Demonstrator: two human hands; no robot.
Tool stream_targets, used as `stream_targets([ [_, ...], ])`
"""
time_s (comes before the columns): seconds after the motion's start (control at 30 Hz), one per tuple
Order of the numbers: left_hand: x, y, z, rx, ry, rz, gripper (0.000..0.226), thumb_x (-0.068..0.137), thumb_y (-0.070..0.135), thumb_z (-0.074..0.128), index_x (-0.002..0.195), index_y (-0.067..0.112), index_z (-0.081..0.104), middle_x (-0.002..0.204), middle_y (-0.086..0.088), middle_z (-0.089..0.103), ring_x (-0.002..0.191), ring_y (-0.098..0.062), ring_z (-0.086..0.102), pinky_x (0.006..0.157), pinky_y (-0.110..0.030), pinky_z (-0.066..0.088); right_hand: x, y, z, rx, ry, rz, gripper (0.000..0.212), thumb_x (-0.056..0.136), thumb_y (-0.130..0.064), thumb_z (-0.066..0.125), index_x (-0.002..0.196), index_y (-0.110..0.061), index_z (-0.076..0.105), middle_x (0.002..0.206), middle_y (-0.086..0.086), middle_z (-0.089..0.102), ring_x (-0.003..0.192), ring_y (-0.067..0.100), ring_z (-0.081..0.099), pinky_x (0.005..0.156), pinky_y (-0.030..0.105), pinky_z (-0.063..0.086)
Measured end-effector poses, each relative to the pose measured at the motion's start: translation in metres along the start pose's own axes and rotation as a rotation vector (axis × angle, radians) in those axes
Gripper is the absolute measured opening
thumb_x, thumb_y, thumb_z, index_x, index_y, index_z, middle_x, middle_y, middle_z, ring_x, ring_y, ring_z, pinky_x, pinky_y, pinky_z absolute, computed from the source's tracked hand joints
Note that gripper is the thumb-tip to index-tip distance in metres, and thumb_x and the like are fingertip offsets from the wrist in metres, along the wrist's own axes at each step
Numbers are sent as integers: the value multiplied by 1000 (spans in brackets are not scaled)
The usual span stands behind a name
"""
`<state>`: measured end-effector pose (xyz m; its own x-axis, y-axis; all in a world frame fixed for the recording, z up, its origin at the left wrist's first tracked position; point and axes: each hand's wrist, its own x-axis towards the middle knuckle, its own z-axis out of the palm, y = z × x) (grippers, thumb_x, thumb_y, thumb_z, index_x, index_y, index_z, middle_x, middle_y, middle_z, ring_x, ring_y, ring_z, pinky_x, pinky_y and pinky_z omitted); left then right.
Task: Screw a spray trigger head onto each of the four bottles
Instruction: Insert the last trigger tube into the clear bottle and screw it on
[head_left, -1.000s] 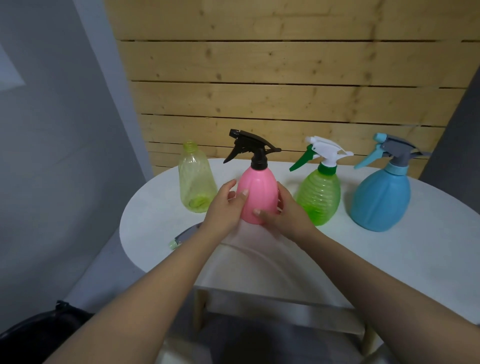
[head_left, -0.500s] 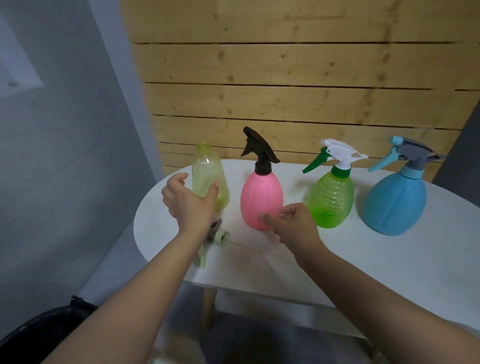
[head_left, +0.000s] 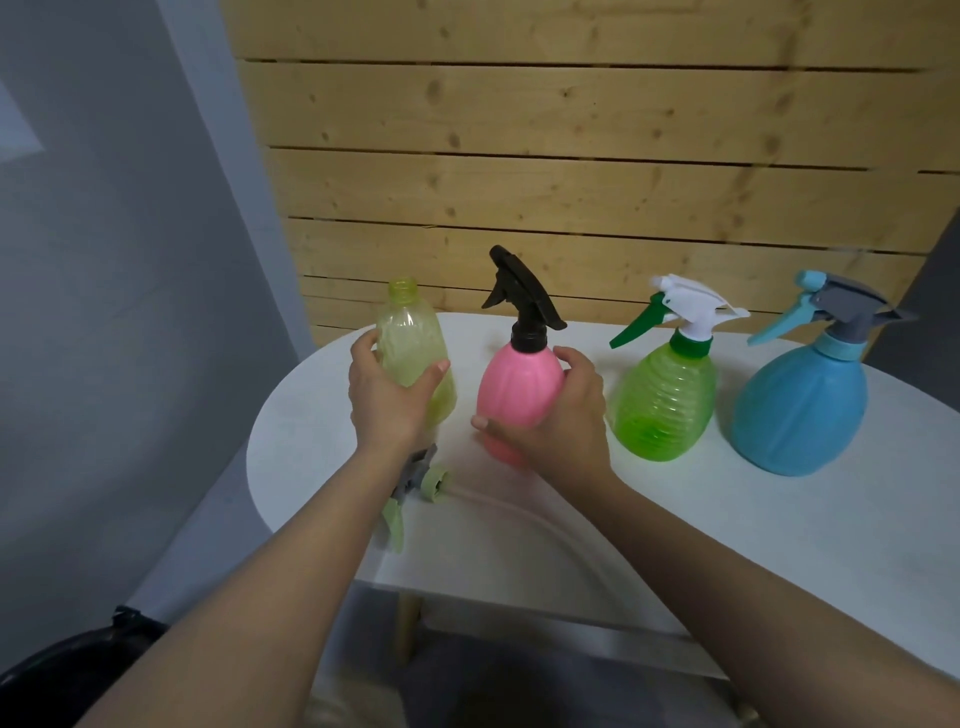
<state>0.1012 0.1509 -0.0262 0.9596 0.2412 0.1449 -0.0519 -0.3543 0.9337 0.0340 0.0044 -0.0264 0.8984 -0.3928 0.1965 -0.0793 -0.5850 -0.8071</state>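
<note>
Four bottles stand in a row on the white table (head_left: 675, 525). The pale yellow-green bottle (head_left: 410, 338) at the left has an open neck with no head, and my left hand (head_left: 387, 395) is wrapped around its lower body. The pink bottle (head_left: 514, 384) carries a black trigger head (head_left: 522, 296); my right hand (head_left: 563, 415) grips its right side and base. To the right stand the green bottle (head_left: 665, 405) with a white and green head and the blue bottle (head_left: 802, 410) with a grey and teal head. A loose grey and pale green trigger head (head_left: 415, 488) lies on the table under my left wrist.
A wooden plank wall (head_left: 571, 182) rises right behind the table. A grey wall (head_left: 104, 260) is at the left. The table's left edge curves near the loose head. A dark object (head_left: 67, 660) sits on the floor at lower left.
My left hand left the pink bottle and closed around the headless yellow-green bottle. My right hand shifted up the pink bottle's side. The pink bottle's head has turned.
</note>
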Motion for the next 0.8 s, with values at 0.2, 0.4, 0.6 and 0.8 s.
stream_targets([
  [0.2,-1,-3,-1,-2,-39,13,79,71,39,75,135,24,31,135,-5,47,123,-26,48,100,-49,43,19,12,-12,138,-183,40,100,56,-26,84,139,-29,28,135,4,42,120,29,46,90,49,51],
  [0.4,-4,-3,-3,3,-72,5,81,68,42,74,135,26,31,134,-4,47,122,-26,49,99,-50,44,32,18,-29,128,-319,55,107,70,-10,74,150,-31,7,149,6,18,132,30,33,102,46,42],
  [0.6,-6,-1,-4,10,-83,10,80,70,39,75,135,25,31,135,-4,47,121,-26,48,99,-49,44,24,14,-20,191,-230,64,115,61,-22,85,149,-27,11,148,5,22,131,29,35,97,43,44],
  [0.8,-9,1,-6,-12,-99,22,79,72,35,75,136,24,31,135,-6,46,121,-25,48,98,-41,45,22,15,-20,170,-209,58,113,65,-18,82,150,-21,8,151,7,21,136,29,31,107,45,37],
])
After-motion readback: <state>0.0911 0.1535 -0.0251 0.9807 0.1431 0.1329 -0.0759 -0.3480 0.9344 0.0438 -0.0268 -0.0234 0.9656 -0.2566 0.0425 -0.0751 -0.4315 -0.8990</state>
